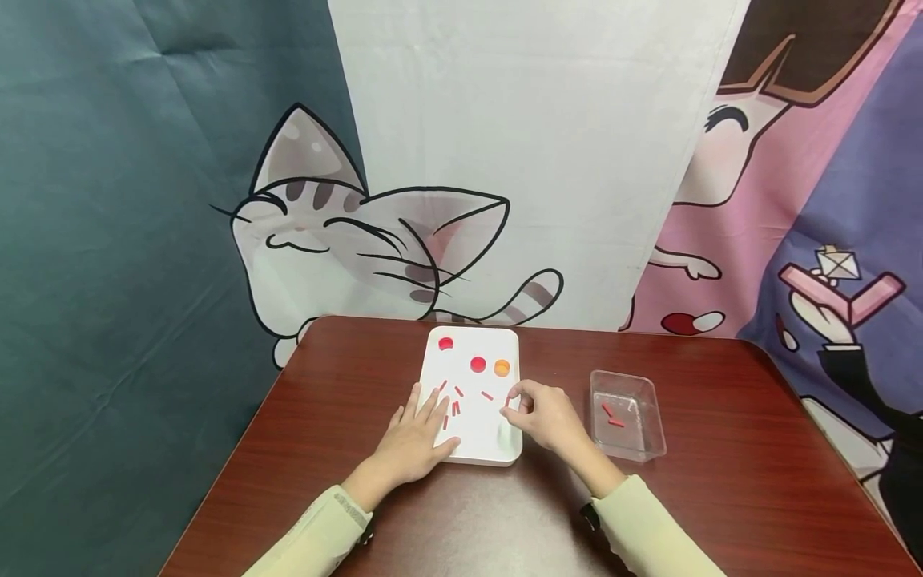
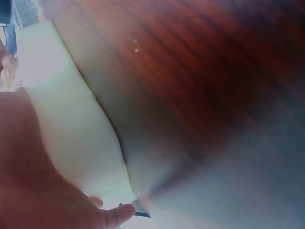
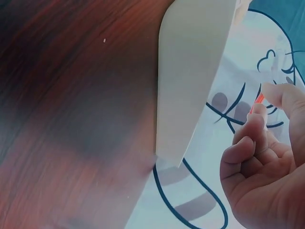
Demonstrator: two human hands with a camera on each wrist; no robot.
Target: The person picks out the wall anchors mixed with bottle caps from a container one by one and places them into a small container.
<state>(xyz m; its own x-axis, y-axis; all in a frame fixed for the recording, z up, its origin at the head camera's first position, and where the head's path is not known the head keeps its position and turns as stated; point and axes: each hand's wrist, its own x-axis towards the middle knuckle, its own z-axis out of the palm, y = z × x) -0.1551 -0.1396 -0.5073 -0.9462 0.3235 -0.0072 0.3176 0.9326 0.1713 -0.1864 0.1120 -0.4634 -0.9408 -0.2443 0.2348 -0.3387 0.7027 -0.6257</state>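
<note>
A white tray [image 1: 479, 443] lies on the table, its side wall filling much of both wrist views. Several short red sticks [image 1: 487, 396] are scattered over its surface. My left hand [image 1: 413, 441] rests with spread fingers at the tray's left edge, thumb near the front corner. Over the tray's right edge, my right hand [image 1: 550, 413] pinches a red stick [image 3: 257, 102] between thumb and index finger. Toward the back of the tray stand two red round cups [image 1: 478, 365] and an orange round cup [image 1: 501, 368].
To the right of the tray stands a clear plastic box [image 1: 655, 429] with two red sticks [image 1: 616, 423] in it. The brown wooden table [image 1: 324, 401] ends against a printed cloth backdrop [image 1: 548, 144].
</note>
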